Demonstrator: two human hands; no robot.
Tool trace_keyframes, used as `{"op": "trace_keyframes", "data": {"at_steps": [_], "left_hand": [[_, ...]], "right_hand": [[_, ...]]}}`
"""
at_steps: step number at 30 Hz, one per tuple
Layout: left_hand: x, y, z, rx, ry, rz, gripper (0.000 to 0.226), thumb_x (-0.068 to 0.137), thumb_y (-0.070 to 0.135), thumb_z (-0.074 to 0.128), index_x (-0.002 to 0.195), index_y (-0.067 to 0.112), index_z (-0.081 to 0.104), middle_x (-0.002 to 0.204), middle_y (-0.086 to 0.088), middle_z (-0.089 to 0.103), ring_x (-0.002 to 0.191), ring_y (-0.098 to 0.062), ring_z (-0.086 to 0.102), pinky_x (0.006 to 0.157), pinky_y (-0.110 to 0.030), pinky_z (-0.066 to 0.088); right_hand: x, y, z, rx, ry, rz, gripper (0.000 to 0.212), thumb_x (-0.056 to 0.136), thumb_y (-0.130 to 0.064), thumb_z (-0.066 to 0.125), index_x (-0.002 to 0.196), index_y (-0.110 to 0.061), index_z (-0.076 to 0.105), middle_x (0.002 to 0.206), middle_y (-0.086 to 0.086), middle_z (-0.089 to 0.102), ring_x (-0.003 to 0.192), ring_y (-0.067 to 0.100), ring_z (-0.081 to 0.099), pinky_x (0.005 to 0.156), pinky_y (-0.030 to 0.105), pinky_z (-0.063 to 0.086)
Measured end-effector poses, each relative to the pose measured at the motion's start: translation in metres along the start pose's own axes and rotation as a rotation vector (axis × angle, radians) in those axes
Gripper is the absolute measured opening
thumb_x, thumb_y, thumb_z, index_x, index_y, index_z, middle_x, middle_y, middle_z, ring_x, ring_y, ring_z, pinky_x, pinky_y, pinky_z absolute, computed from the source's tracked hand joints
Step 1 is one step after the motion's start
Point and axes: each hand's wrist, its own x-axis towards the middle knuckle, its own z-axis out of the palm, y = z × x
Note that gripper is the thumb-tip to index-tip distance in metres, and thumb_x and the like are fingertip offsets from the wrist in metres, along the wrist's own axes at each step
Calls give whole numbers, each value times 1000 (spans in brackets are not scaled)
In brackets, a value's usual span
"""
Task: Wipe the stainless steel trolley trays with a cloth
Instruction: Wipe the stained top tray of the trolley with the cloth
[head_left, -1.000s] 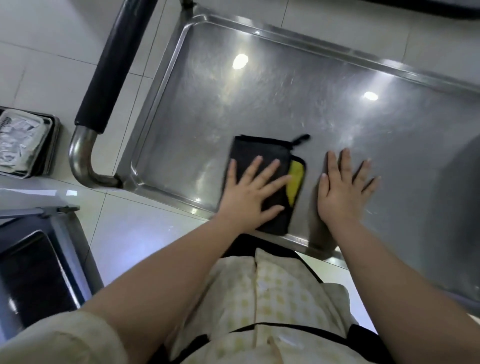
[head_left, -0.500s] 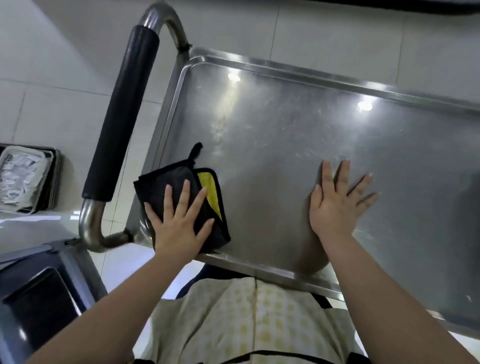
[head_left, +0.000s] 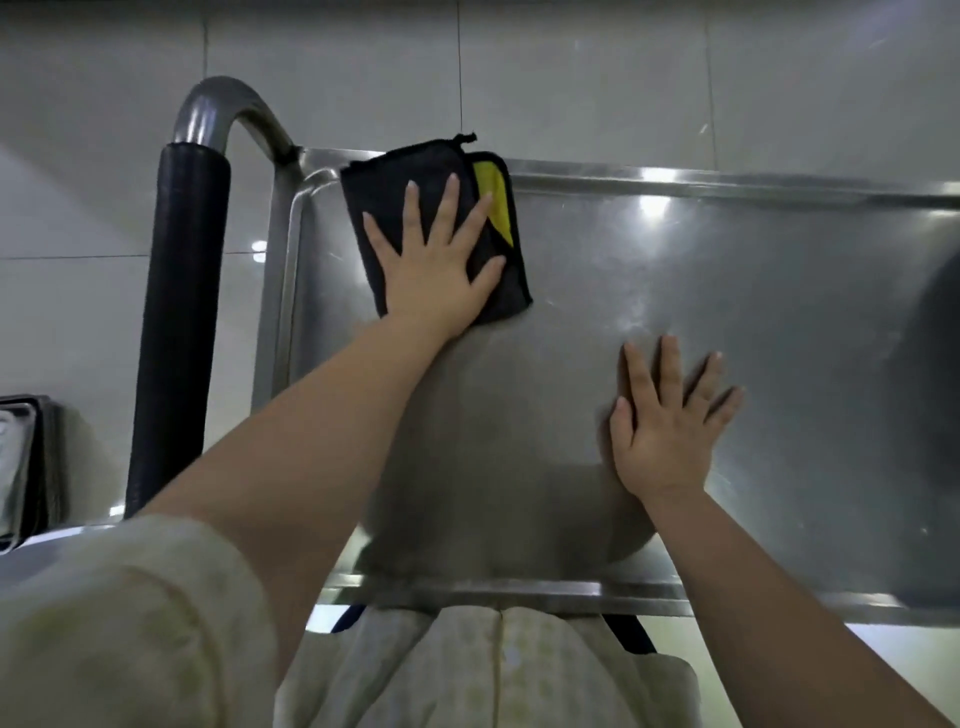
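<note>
Steel tray (head_left: 701, 291): left hand (head_left: 434, 270), fingers spread flat, presses cloth (head_left: 395, 187) into far corner; right hand (head_left: 662, 431), fingers splayed flat, braces trolley.

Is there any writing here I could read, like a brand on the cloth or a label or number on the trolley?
None can be read.
cloth: black with a yellow patch, no writing shows.
trolley tray: bare steel, only light glints and smears.
handle grip: plain black, no mark.
stacked trays at the left edge: too blurred to tell whether anything is printed there.
</note>
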Motion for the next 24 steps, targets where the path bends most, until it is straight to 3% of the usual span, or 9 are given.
{"op": "trace_keyframes", "data": {"at_steps": [6, 9, 11, 13, 16, 20, 24], "left_hand": [[-144, 41, 38, 7, -14, 340, 72, 90, 68, 30, 154, 40, 12, 164, 2, 4, 149, -37, -3, 106, -75, 3], [-239, 50, 58, 39, -62, 467, 76, 88, 66, 42, 154, 38, 17, 164, 1, 8, 149, -38, 3, 105, -77, 2], [-254, 57, 63, 64, -77, 501, 77, 87, 67, 44, 154, 39, 18, 164, 2, 10, 149, -36, 5, 105, -77, 1], [-235, 63, 58, 60, -61, 498, 76, 86, 68, 43, 153, 40, 18, 163, 4, 11, 149, -35, 9, 106, -77, 4], [-183, 72, 46, 50, -32, 470, 74, 86, 67, 43, 152, 43, 20, 163, 6, 15, 149, -33, 9, 106, -76, 5], [-103, 96, 33, 78, -10, 378, 70, 88, 69, 30, 152, 47, 12, 163, 8, 8, 150, -31, 0, 108, -73, -3], [-7, 137, 21, 65, -21, 260, 67, 87, 71, 19, 150, 51, 4, 163, 11, -2, 149, -30, -7, 107, -73, -6]], "right_hand": [[-1, -1, -1, 19, -17, -4, 62, 96, -46, 23, 154, -42, 2, 164, -1, 2, 146, 44, -10, 112, 61, -15], [-1, -2, -4, 36, -11, -1, 62, 96, -45, 24, 153, -42, 0, 164, 0, 0, 146, 45, -11, 111, 64, -15], [-2, -3, -7, 55, -6, -22, 60, 96, -45, 24, 153, -40, 4, 164, 0, 2, 145, 45, -11, 111, 63, -16], [-1, 3, -10, 128, -17, -62, 58, 97, -43, 26, 153, -37, 16, 163, -1, 7, 146, 44, -9, 111, 61, -16], [-1, 33, -16, 145, -9, -130, 57, 95, -37, 28, 151, -28, 31, 159, -1, 26, 148, 38, 11, 115, 63, 0], [-11, 86, -13, 88, 49, -141, 56, 98, -41, 31, 151, -24, 34, 158, 4, 29, 147, 37, 16, 117, 57, 4], [-16, 90, -7, 75, 74, -177, 56, 99, -41, 31, 152, -22, 31, 159, 5, 26, 147, 38, 16, 116, 60, 13]]}}
